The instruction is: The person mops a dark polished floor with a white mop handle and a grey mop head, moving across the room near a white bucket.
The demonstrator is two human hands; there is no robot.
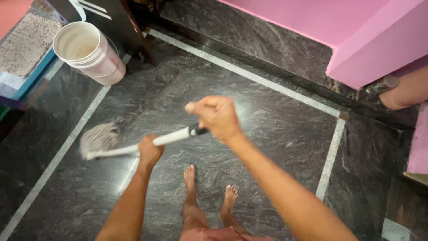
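A mop with a white handle (171, 138) and a grey string head (99, 137) lies across the middle of the view, its head blurred on the dark stone floor (276, 129) at the left. My right hand (216, 117) is closed around the black end of the handle. My left hand (149, 151) grips the white shaft lower down, closer to the mop head. My two bare feet (209, 192) stand on the floor just below the hands.
A white plastic bucket (89, 52) stands at the upper left beside a dark cabinet (109, 20). A grey mat (26, 42) lies at the far left. A pink wall (352, 31) runs along the top right. Pale inlay strips (330, 156) cross the floor.
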